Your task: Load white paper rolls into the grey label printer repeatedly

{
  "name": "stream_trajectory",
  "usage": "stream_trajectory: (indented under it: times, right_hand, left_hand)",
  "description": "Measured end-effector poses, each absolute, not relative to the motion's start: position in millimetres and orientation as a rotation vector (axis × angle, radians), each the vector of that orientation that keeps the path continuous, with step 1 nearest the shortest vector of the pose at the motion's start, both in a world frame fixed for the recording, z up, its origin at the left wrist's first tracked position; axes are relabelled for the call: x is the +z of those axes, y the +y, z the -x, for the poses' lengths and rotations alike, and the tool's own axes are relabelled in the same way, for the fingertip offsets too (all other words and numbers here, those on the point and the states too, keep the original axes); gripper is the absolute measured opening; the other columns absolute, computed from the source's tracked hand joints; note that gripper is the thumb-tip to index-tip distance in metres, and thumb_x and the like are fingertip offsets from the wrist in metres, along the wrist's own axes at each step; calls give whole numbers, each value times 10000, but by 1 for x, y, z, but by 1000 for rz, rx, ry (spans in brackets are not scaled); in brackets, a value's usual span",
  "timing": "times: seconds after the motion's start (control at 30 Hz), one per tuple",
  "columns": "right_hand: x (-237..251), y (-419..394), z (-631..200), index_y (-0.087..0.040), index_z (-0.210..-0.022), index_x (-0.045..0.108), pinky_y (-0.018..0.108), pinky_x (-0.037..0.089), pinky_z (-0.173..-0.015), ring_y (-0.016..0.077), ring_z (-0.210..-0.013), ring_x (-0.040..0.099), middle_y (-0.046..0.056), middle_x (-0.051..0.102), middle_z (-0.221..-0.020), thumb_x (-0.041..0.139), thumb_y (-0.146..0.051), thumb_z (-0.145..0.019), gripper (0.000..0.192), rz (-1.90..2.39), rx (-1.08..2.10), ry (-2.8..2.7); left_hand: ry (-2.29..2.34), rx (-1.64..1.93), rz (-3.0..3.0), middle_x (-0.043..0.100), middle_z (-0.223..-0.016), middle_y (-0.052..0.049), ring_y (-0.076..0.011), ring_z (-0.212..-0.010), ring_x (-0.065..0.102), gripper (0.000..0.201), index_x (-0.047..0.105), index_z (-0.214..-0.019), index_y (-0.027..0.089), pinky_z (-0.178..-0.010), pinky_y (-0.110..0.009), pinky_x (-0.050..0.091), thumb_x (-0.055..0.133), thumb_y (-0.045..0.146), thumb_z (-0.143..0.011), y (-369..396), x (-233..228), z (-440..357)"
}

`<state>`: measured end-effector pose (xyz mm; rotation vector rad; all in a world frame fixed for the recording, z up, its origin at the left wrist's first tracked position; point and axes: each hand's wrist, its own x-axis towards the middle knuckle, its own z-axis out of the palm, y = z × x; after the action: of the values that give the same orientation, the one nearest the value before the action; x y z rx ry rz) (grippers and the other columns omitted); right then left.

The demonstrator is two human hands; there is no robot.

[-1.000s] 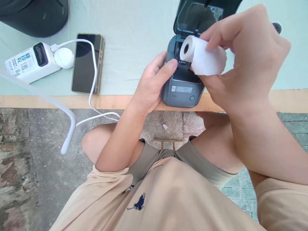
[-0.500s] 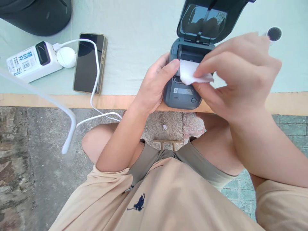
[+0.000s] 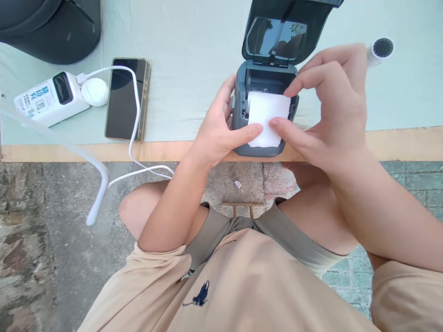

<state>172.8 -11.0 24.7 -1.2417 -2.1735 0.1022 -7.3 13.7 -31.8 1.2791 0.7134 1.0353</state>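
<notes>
A small dark grey label printer (image 3: 242,150) stands at the table's front edge, its lid (image 3: 277,39) raised. White paper (image 3: 266,108) runs out of its compartment and lies flat over the front, its torn end covering the front panel. My left hand (image 3: 221,127) is wrapped round the printer's left side, the thumb pressing on the paper's left edge. My right hand (image 3: 334,108) is on the right with thumb and forefinger apart. Its thumb tip rests on the paper and its fingertip is at the paper's upper right corner.
Left on the cloth-covered table (image 3: 180,92) lie a phone (image 3: 121,106), a white power bank (image 3: 44,99) with a white cable (image 3: 137,106), and a black object (image 3: 69,37). A white cylinder (image 3: 375,50) is at the right. A paper scrap (image 3: 237,184) lies on the ground.
The paper that my right fingers pinched and folded up now lies flat over the printer's front. My right hand has let go and spread its fingers; my left thumb has moved down onto the paper.
</notes>
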Motion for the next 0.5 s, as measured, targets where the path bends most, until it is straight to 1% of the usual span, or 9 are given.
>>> stream_trajectory:
  times: [0.07, 0.13, 0.2, 0.23, 0.3, 0.33, 0.4, 0.43, 0.5]
  right_hand:
    - [24, -10, -174, -191, -978, 489, 390, 449, -926, 175, -1049, 464, 68, 448, -1007, 616, -480, -716, 410, 1268, 120, -2173]
    - [24, -8, -175, -191, -988, 494, 385, 444, -924, 179, -1059, 458, 59, 443, -1008, 645, -488, -682, 452, 1264, 101, -2101]
    - [26, -4, -176, -220, -1071, 489, 351, 442, -914, 180, -1115, 444, 34, 447, -1094, 621, -476, -694, 474, 1243, 115, -1960]
    - [27, 0, -176, -253, -1126, 472, 327, 436, -924, 179, -1169, 428, 6, 444, -1159, 595, -458, -717, 474, 1212, 167, -1892]
    - [30, 7, -176, -329, -1214, 417, 277, 434, -939, 155, -1254, 401, -62, 418, -1280, 534, -400, -779, 456, 1120, 379, -1793]
    - [31, 10, -176, -353, -1235, 395, 257, 447, -928, 133, -1248, 423, -82, 406, -1314, 513, -371, -806, 446, 1067, 504, -1755]
    - [31, 15, -176, -371, -1247, 384, 224, 485, -849, 91, -1154, 500, -82, 417, -1315, 491, -336, -840, 423, 998, 671, -1696]
    - [31, 16, -176, -381, -1246, 389, 205, 492, -790, 74, -1100, 522, -80, 427, -1297, 484, -330, -848, 413, 988, 684, -1684]
    - [30, 16, -179, -399, -1227, 419, 183, 474, -739, 54, -1042, 522, -87, 456, -1223, 457, -320, -860, 378, 994, 602, -1731]
  left_hand:
    - [722, 1031, -1296, 524, -1197, -71, -265, -1124, 563, 832, 268, -1276, 243, -879, -363, 507, 640, 604, -625, 14, -34, 7]
    - [740, 1047, -1320, 531, -1179, -76, -263, -1123, 566, 839, 226, -1294, 239, -874, -361, 509, 625, 597, -649, 13, -34, 6]
    - [756, 1065, -1371, 520, -1209, -83, -266, -1150, 549, 866, 222, -1302, 228, -902, -358, 499, 653, 573, -635, 13, -32, 5]
    - [756, 1068, -1396, 510, -1235, -85, -269, -1172, 534, 864, 236, -1300, 223, -925, -359, 489, 660, 566, -630, 13, -32, 5]
    - [754, 1068, -1424, 497, -1273, -81, -270, -1208, 506, 840, 269, -1295, 223, -963, -359, 471, 657, 563, -632, 13, -31, 6]
    - [756, 1067, -1429, 491, -1288, -77, -269, -1218, 498, 831, 280, -1295, 226, -975, -359, 465, 655, 560, -633, 13, -31, 6]
    - [762, 1065, -1426, 480, -1309, -72, -268, -1224, 494, 826, 289, -1301, 229, -986, -360, 461, 657, 547, -633, 13, -31, 7]
    - [766, 1062, -1420, 477, -1314, -71, -268, -1223, 496, 823, 293, -1304, 228, -987, -361, 461, 659, 535, -634, 13, -31, 8]
    - [775, 1056, -1400, 487, -1303, -70, -268, -1212, 505, 814, 299, -1308, 223, -985, -364, 464, 663, 507, -638, 12, -29, 8]
